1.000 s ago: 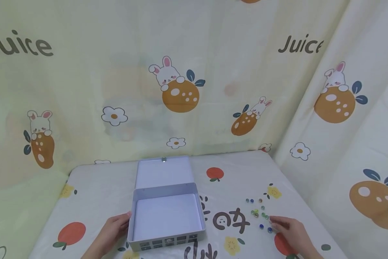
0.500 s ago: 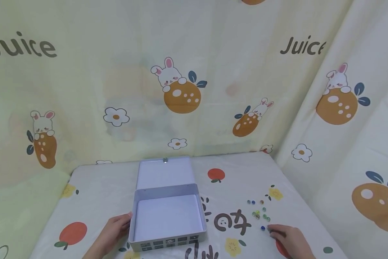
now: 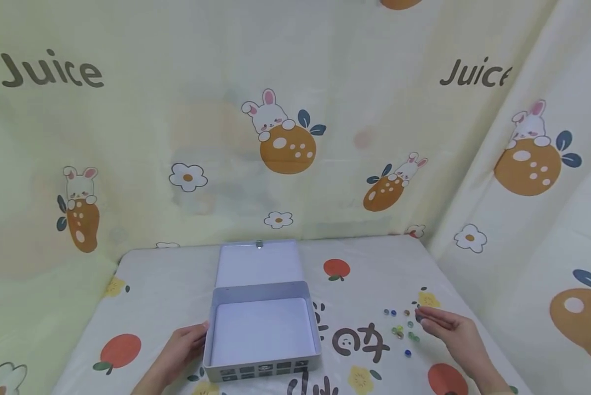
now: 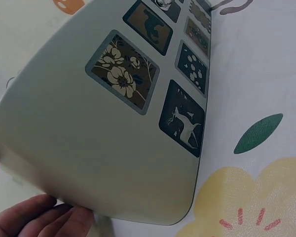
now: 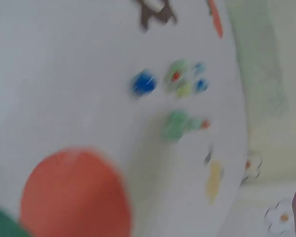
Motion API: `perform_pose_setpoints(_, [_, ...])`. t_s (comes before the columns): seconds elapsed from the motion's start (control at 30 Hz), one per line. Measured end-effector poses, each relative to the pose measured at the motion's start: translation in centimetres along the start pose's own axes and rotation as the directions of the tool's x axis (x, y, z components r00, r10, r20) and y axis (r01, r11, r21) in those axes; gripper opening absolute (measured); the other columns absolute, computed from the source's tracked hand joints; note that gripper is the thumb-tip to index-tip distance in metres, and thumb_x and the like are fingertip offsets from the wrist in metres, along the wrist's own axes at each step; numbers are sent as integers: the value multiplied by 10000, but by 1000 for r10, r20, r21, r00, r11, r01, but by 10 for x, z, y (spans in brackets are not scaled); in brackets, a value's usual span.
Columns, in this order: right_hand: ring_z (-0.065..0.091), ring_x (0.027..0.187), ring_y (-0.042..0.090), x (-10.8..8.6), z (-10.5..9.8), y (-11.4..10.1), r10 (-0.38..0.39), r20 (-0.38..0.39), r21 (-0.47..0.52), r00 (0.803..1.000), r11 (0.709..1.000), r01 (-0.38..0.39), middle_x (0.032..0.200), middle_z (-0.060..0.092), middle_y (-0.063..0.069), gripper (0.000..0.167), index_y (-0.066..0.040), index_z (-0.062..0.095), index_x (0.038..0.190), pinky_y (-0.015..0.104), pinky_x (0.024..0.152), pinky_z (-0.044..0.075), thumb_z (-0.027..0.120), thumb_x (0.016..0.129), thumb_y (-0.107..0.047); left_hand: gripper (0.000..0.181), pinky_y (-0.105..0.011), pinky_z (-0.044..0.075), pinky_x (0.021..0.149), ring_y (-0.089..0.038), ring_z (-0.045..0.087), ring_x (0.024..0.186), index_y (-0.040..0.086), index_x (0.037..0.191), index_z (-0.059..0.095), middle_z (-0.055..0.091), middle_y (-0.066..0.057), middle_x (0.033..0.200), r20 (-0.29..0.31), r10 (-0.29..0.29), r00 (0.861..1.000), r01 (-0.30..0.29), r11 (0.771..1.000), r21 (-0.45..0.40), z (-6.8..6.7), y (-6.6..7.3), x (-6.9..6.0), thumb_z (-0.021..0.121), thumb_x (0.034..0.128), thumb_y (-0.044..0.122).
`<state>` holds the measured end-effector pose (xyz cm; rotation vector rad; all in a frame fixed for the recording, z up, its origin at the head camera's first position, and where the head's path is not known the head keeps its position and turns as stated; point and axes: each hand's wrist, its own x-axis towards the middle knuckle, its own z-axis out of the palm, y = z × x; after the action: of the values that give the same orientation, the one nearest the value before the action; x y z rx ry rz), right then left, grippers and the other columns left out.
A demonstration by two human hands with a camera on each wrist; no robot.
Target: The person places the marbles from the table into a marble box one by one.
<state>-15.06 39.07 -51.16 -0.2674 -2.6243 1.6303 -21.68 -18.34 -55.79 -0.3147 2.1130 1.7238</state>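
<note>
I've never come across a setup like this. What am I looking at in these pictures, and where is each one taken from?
There is no robot, only a person's bare left hand and right hand. The wide view comes from a camera on the head, looking forward and down. On the patterned cloth sit an open box, its lid folded back, and loose marbles. The other two views come from wrist cameras: the left shows the box's outer wall close up, the right a blurred look at the marbles. The left hand touches the box's left side; the right hand seems to pinch a dark marble.
</note>
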Motion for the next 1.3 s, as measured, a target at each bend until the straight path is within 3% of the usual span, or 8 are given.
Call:
perform_pose_setpoints(0.07, [687, 972, -109, 7, 11, -15, -65, 23, 19, 998, 998, 64, 1107, 772, -164, 452, 65, 623, 1335, 135, 831, 607, 717, 962, -172, 617, -541, 536, 1074, -472, 520, 1363, -178, 1368, 512, 523, -336, 1441, -6, 1, 1000, -1, 1000, -6, 2, 0, 1, 502, 1073, 364])
perform_pose_setpoints(0.27, [726, 1016, 6, 30, 72, -68, -162, 178, 50, 971, 987, 155, 1241, 738, 162, 393, 33, 673, 1289, 209, 876, 628, 733, 941, -139, 599, -533, 538, 1075, -475, 523, 1361, -177, 1367, 517, 529, -337, 1437, -6, 33, 999, -33, 999, -29, 9, 3, 3, 499, 1076, 346])
perform_pose_setpoints(0.33, [742, 1041, 80, 37, 98, -82, -179, 257, 73, 950, 983, 166, 1254, 727, 190, 380, 18, 685, 1282, 242, 906, 630, 734, 941, -144, 592, -531, 544, 1068, -476, 531, 1354, -177, 1363, 520, 534, -337, 1432, -4, 38, 999, -38, 999, -31, 11, 3, 4, 501, 1076, 341])
perform_pose_setpoints(0.43, [747, 1087, 186, 46, 136, -98, -225, 367, 86, 903, 974, 208, 1251, 727, 198, 369, 16, 695, 1269, 281, 929, 630, 735, 942, -151, 577, -521, 556, 1055, -473, 549, 1339, -176, 1353, 531, 548, -335, 1421, -2, 45, 999, -45, 999, -31, 15, 2, 6, 502, 1077, 330])
perform_pose_setpoints(0.53, [746, 1101, 243, 52, 166, -109, -250, 440, 95, 863, 968, 232, 1235, 733, 200, 351, 18, 703, 1257, 286, 929, 631, 732, 941, -132, 565, -519, 559, 1052, -474, 555, 1333, -182, 1347, 531, 551, -339, 1413, 2, 55, 998, -55, 998, -38, 17, 2, 6, 503, 1077, 313])
perform_pose_setpoints(0.63, [748, 1093, 246, 56, 185, -117, -251, 475, 100, 844, 968, 232, 1226, 737, 198, 318, 9, 716, 1238, 280, 922, 633, 726, 939, -98, 547, -518, 561, 1048, -470, 563, 1326, -181, 1339, 539, 561, -337, 1404, 0, 58, 998, -58, 997, -44, 19, 2, 6, 503, 1077, 298])
perform_pose_setpoints(1.07, [734, 1134, 295, 61, 207, -132, -265, 470, 102, 842, 964, 246, 1247, 728, 197, 339, 24, 698, 1257, 290, 931, 629, 724, 927, -47, 552, -514, 558, 1054, -465, 555, 1335, -165, 1350, 539, 559, -331, 1413, -17, 35, 999, -36, 999, -19, 8, 0, 3, 496, 1079, 314])
perform_pose_setpoints(1.3, [731, 1145, 273, 62, 195, -127, -271, 444, 98, 854, 962, 254, 1246, 729, 196, 337, -2, 707, 1261, 308, 942, 629, 727, 934, -77, 549, -521, 549, 1062, -470, 543, 1344, -165, 1355, 535, 550, -333, 1420, -36, 33, 999, -34, 999, -21, 1, -1, -1, 486, 1081, 309])
